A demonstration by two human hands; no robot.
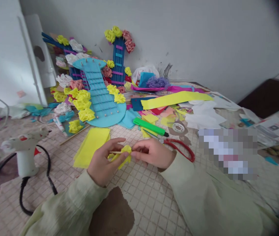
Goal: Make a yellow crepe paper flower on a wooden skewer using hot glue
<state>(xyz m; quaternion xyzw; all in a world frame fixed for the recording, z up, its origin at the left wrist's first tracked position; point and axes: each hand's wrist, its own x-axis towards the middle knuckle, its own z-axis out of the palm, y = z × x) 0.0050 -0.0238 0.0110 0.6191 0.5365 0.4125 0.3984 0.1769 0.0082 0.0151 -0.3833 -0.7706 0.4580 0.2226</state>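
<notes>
My left hand [105, 160] pinches a small piece of crumpled yellow crepe paper [126, 149] between thumb and fingers. A thin pale stick [115, 152] lies across the same grip, its far part hidden by the paper. From the other side my right hand [155, 152] holds the paper's edge with closed fingertips. Just behind my left hand lies a stack of yellow crepe paper sheets [87, 149]. Red-handled scissors [191, 152] rest beside my right wrist, and a green utility knife [150, 127] lies beyond my hands.
A white glue gun [26, 150] with a black cord stands at the left. Behind, a light-blue stringed cutout [97, 88] leans among yellow, white and pink paper flowers [83, 101]. A long yellow strip [176, 99] and paper scraps cover the back. A blurred object [228, 154] lies right.
</notes>
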